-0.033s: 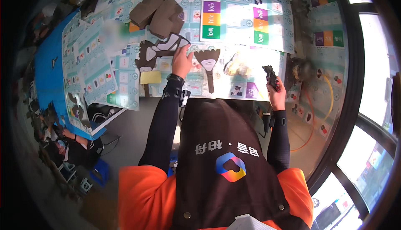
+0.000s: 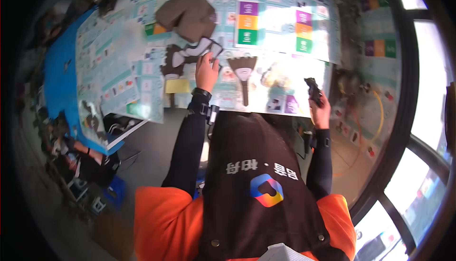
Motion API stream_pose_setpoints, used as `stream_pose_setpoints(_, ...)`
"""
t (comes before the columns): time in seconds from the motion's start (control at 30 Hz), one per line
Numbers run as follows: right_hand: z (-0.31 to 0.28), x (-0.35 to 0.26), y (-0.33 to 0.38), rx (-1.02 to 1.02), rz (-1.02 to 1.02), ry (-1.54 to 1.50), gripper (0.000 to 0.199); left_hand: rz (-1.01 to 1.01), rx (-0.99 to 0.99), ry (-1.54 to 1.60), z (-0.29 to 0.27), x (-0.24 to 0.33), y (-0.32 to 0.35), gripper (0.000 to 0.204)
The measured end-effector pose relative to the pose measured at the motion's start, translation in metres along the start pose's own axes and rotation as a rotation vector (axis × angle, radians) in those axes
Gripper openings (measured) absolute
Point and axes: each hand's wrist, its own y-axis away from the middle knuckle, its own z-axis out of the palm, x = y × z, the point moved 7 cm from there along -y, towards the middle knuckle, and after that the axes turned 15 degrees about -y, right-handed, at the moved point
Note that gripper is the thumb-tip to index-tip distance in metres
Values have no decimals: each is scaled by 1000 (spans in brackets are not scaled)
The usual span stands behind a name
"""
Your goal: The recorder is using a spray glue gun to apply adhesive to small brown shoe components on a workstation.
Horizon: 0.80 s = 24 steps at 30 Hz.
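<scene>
My left hand (image 2: 207, 75) reaches over the table with its fingers stretched forward and the thumb apart. Its fingertips touch or hover over a dark brown flat cut-out piece (image 2: 191, 52) with pale inserts; which of the two I cannot tell. To the right of that hand lies a fan-shaped brown piece (image 2: 245, 80) with a notched wide end, a pale inset and a narrow handle. Above the table's right front corner, my right hand (image 2: 320, 111) is closed around a dark, irregular crumpled lump (image 2: 312, 89). Blur hides what the lump is made of.
A pile of brown flat pieces (image 2: 194, 19) lies beyond my left hand. A yellow paper slip (image 2: 176, 86) is near the front edge. Printed sheets cover the table; a blue surface (image 2: 59, 80) adjoins on the left, where another person's arm (image 2: 90, 153) shows.
The view has shifted slightly and become blurrier. My left hand sits a little further left relative to the pieces. My right hand still grips the dark lump.
</scene>
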Motion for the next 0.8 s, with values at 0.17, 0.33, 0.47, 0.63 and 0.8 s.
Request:
stream_pose_setpoints(0.17,19,-9,2,-168,35,-58,34,-688,174,-582,-94,-153,81,56)
stream_pose_setpoints(0.33,36,-7,-2,-254,63,-91,38,-701,36,-448,-72,-198,86,74)
stream_pose_setpoints(0.47,46,-9,-3,-232,75,-38,37,-717,-3,-448,-64,-213,88,57)
stream_pose_setpoints(0.63,46,-14,2,-171,89,-1,39,-482,9,-244,-81,-195,94,27)
stream_pose_setpoints(0.8,63,-36,15,-379,100,-82,31,-652,-566,577,-41,-117,137,17)
